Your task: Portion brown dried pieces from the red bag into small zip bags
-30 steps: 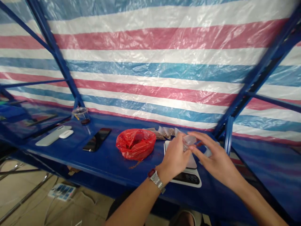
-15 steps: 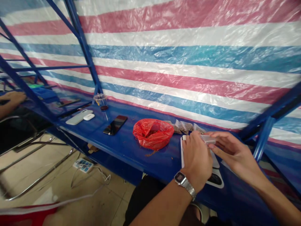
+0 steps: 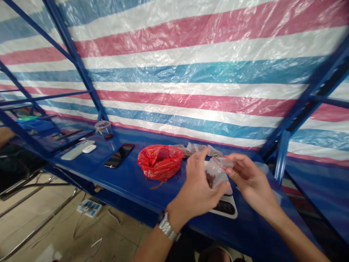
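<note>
**Clear bag (image 3: 219, 175) over scale (image 3: 225, 207), right of center**

Red bag (image 3: 160, 165) is sitting mid-frame. Left hand (image 3: 196, 186) is holding its grip spread beside the clear bag, contact unclear; right hand (image 3: 248, 178) is pinching its red-lined end. Keeping that end high should be limiting spills.

Fairly bright; glare patches across striped sheet (image 3: 191, 71); shadow under counter (image 3: 128, 180); plastic bag (image 3: 219, 175) slightly blurred; wide-angle stretch at edges.

Black phone (image 3: 119, 155), white case (image 3: 89, 149) beside pale phone (image 3: 75, 151), clear cup (image 3: 103, 128), striped sheeting (image 3: 177, 69), power strip (image 3: 89, 208) on floor (image 3: 129, 227)
</note>
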A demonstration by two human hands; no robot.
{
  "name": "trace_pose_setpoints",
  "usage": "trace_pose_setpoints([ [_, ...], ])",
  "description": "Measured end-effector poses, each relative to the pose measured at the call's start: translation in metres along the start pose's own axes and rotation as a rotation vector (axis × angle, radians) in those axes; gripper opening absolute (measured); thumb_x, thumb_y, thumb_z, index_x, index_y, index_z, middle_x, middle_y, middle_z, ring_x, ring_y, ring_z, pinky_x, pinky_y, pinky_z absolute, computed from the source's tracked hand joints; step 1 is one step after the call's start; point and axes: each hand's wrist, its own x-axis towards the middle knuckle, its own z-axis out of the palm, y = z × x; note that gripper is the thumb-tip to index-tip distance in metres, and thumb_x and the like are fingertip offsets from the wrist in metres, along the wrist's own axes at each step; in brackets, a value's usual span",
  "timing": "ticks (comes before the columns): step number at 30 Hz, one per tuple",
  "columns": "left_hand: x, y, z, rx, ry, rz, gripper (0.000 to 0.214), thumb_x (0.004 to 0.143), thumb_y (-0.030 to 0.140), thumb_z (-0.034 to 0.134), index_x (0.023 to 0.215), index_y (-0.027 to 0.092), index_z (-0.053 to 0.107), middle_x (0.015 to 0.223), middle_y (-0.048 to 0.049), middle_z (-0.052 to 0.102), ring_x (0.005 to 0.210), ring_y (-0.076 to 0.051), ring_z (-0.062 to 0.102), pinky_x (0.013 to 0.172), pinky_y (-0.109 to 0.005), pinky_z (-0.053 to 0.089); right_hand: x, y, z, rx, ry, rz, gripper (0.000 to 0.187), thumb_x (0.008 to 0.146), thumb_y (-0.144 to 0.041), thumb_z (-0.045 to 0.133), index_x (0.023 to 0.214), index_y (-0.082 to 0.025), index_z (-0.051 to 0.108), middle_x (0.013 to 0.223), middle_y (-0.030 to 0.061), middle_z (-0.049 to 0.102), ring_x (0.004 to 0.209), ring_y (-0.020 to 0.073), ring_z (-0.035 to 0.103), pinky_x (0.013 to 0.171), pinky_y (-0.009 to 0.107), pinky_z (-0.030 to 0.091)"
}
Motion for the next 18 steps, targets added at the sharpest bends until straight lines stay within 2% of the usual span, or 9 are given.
trace_pose_setpoints([
  [3,-0.010,-0.038,-0.046,0.372,0.168,-0.169,0.098,0.080,0.052,0.078,0.160,0.031,0.025,0.163,-0.0153,0.025,0.153,-0.039,0.022,0.124,-0.061,0.021,0.004,0.003,0.006,0.007,0.015,-0.024,0.030,0.088,-0.050,0.074,0.108,-0.031,0.062,0.111,0.0042,0.072,0.103,0.0214,0.071,0.090,0.032,0.057],
  [4,-0.011,-0.054,-0.056,0.486,0.152,-0.244,0.103,0.076,0.055,0.081,0.160,0.031,0.026,0.164,-0.0166,0.023,0.154,-0.044,0.019,0.123,-0.065,0.019,0.005,0.005,0.008,0.010,0.019,-0.029,0.030,0.088,-0.050,0.074,0.108,-0.031,0.062,0.110,0.0038,0.072,0.103,0.0212,0.070,0.090,0.032,0.056],
  [6,-0.010,-0.082,-0.063,0.578,0.044,-0.369,0.099,0.079,0.052,0.079,0.161,0.028,0.027,0.159,-0.0184,0.035,0.150,-0.046,0.030,0.119,-0.064,0.027,0.006,0.011,0.009,0.016,0.027,-0.031,0.029,0.089,-0.049,0.073,0.108,-0.030,0.061,0.109,0.0034,0.072,0.101,0.0210,0.070,0.089,0.033,0.056],
  [8,-0.005,-0.097,-0.054,0.605,-0.063,-0.361,0.078,0.091,0.046,0.067,0.158,0.024,0.035,0.153,-0.0183,0.044,0.144,-0.040,0.041,0.118,-0.057,0.033,0.006,0.017,0.009,0.010,0.037,-0.029,0.029,0.089,-0.049,0.073,0.107,-0.030,0.060,0.108,0.0032,0.071,0.098,0.0206,0.070,0.087,0.033,0.055],
  [10,0.003,-0.098,-0.033,0.643,-0.099,-0.338,0.062,0.098,0.042,0.055,0.155,0.021,0.041,0.152,-0.0195,0.046,0.142,-0.039,0.044,0.116,-0.057,0.035,0.006,0.021,0.007,-0.006,0.054,-0.022,0.029,0.089,-0.049,0.072,0.106,-0.029,0.060,0.106,0.0029,0.070,0.094,0.0200,0.069,0.084,0.033,0.055],
  [14,0.017,-0.077,0.010,0.650,-0.125,-0.314,0.051,0.104,0.033,0.041,0.153,0.019,0.044,0.148,-0.0195,0.050,0.138,-0.038,0.047,0.112,-0.056,0.039,0.004,0.025,-0.006,-0.006,0.126,0.000,0.032,0.087,-0.051,0.073,0.106,-0.029,0.060,0.105,0.0035,0.070,0.091,0.0203,0.068,0.080,0.033,0.054],
  [18,0.028,-0.062,0.034,0.624,-0.175,-0.306,0.049,0.104,0.025,0.036,0.151,0.020,0.045,0.149,-0.0184,0.049,0.137,-0.036,0.049,0.112,-0.056,0.039,0.001,0.026,-0.023,0.031,0.205,0.012,0.035,0.085,-0.051,0.076,0.107,-0.030,0.059,0.103,0.0029,0.070,0.091,0.0204,0.069,0.078,0.032,0.054],
])
